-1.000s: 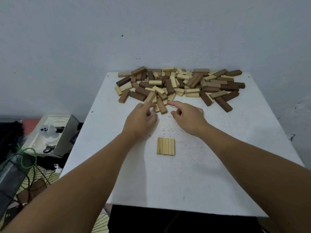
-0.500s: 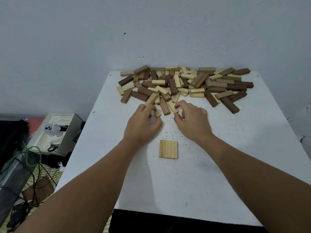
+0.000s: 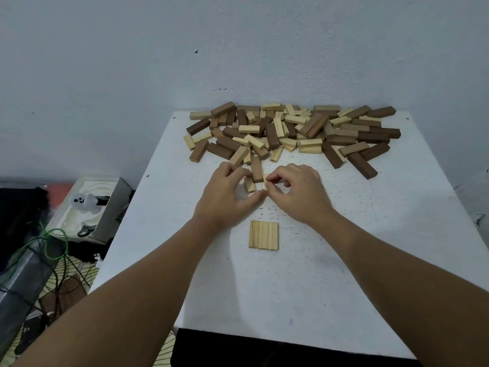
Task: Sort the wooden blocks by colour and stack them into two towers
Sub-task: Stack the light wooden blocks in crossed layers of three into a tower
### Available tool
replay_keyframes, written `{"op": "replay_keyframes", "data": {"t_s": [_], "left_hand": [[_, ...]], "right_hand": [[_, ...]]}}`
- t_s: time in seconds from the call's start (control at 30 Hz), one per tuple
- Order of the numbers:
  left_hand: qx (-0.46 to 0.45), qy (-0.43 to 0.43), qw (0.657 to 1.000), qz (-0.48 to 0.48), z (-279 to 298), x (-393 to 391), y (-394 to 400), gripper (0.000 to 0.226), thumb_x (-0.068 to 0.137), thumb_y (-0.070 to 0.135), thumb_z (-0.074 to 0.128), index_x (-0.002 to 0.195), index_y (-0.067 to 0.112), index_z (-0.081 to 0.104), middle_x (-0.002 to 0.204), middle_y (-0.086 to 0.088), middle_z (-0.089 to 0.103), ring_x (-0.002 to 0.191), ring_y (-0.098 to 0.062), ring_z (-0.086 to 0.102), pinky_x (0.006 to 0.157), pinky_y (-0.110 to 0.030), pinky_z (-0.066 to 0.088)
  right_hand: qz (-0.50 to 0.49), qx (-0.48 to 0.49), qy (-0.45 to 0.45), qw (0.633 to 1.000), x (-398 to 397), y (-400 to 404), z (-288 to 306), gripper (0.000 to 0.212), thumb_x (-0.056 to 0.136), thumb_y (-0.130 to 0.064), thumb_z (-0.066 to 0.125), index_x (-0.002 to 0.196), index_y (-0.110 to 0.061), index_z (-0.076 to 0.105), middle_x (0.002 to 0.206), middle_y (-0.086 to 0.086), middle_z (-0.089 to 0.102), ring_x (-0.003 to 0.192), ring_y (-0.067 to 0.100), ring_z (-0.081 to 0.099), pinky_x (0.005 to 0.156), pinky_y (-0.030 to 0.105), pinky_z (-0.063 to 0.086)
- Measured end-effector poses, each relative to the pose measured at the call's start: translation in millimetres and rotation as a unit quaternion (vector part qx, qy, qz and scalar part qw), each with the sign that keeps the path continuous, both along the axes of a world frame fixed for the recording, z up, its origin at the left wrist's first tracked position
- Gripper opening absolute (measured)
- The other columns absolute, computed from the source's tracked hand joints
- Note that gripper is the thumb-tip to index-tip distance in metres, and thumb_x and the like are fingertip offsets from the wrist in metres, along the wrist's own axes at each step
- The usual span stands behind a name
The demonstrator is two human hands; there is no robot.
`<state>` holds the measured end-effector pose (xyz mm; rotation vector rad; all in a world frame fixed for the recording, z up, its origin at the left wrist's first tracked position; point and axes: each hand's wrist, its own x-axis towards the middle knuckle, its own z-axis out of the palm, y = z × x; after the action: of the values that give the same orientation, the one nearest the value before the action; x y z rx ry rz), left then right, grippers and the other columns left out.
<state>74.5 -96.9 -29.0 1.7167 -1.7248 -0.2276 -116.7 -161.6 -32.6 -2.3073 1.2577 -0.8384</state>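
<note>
Forearms (image 3: 111, 300) cropped — (grasps hidden)

No text, label, brand, number or sign can be read anywhere in the view

White ghost figurine (image 3: 84, 202) in a tray (image 3: 111, 186); green cable (image 3: 54, 243) beside
</note>
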Motion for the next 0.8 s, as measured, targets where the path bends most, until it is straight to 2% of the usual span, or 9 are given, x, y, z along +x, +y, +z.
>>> {"op": "replay_keyframes", "data": {"t_s": [0.1, 0.27, 0.4, 0.5, 0.57, 0.7, 0.8], "left_hand": [[0.021, -0.003, 1.0, 0.006, -0.8, 1.7, -3.7, 0.044, 0.086, 0.055, 0.077, 0.117, 0.025, 0.067, 0.113, 0.005, 0.054, 0.096, -0.012, 0.057, 0.079, -0.029, 0.051], [0.032, 0.018, 0.998, 0.049, -3.5, 3.8, -7.0, 0.034, 0.099, 0.042, 0.066, 0.127, 0.023, 0.066, 0.117, 0.004, 0.053, 0.098, -0.014, 0.06, 0.087, -0.038, 0.055], [0.028, 0.037, 0.997, 0.062, 1.4, -0.5, -3.5, 0.04, 0.092, 0.041, 0.07, 0.127, 0.022, 0.07, 0.112, 0.004, 0.055, 0.094, -0.011, 0.06, 0.084, -0.029, 0.053], [0.044, 0.056, 0.996, 0.044, 6.2, 3.1, 4.6, 0.046, 0.087, 0.029, 0.073, 0.132, 0.02, 0.07, 0.11, 0.007, 0.057, 0.092, -0.001, 0.058, 0.081, -0.009, 0.045], [0.073, 0.068, 0.994, 0.035, 8.6, 10.2, 6.9, 0.05, 0.084, 0.029, 0.076, 0.133, 0.024, 0.07, 0.108, 0.011, 0.058, 0.095, 0.002, 0.057, 0.079, -0.004, 0.041], [0.108, 0.123, 0.986, 0.022, 13.4, 18.1, 1.3, 0.054, 0.08, 0.037, 0.087, 0.131, 0.027, 0.072, 0.104, 0.01, 0.062, 0.09, -0.002, 0.059, 0.083, -0.016, 0.047], [0.104, 0.131, 0.986, 0.018, 12.8, 18.4, 1.9, 0.062, 0.074, 0.047, 0.091, 0.13, 0.028, 0.072, 0.102, 0.009, 0.062, 0.088, -0.004, 0.059, 0.082, -0.02, 0.05]], "right_hand": [[0.012, 0.011, 0.0, 1.0, -0.9, -3.5, -2.4, 0.018, 0.095, -0.046, 0.064, 0.109, -0.04, 0.072, 0.097, -0.023, 0.067, 0.089, 0.002, 0.052, 0.105, 0.037, 0.035], [0.014, 0.031, 0.012, 0.999, 0.9, -4.3, -3.4, 0.033, 0.096, -0.053, 0.061, 0.125, -0.042, 0.069, 0.105, -0.025, 0.061, 0.1, 0.003, 0.047, 0.11, 0.038, 0.031], [0.032, 0.024, 0.023, 0.999, 1.4, -1.4, -1.5, 0.038, 0.092, -0.046, 0.061, 0.129, -0.041, 0.068, 0.104, -0.023, 0.06, 0.103, 0.003, 0.045, 0.107, 0.034, 0.029], [0.051, 0.018, 0.023, 0.998, -0.3, 1.2, -1.4, 0.037, 0.091, -0.046, 0.064, 0.127, -0.041, 0.069, 0.099, -0.024, 0.058, 0.1, 0.003, 0.043, 0.106, 0.033, 0.03], [0.065, 0.01, 0.022, 0.998, -0.8, 1.2, -1.8, 0.033, 0.093, -0.048, 0.065, 0.125, -0.043, 0.07, 0.099, -0.024, 0.059, 0.101, 0.005, 0.044, 0.105, 0.033, 0.031], [0.093, -0.03, 0.056, 0.994, 1.3, -2.4, -4.0, 0.033, 0.097, -0.053, 0.061, 0.127, -0.043, 0.07, 0.106, -0.023, 0.062, 0.105, 0.012, 0.045, 0.097, 0.033, 0.033], [0.095, -0.049, 0.063, 0.992, 1.9, -3.9, -5.7, 0.03, 0.1, -0.047, 0.059, 0.127, -0.041, 0.071, 0.11, -0.021, 0.067, 0.105, 0.014, 0.047, 0.093, 0.031, 0.031]]}}
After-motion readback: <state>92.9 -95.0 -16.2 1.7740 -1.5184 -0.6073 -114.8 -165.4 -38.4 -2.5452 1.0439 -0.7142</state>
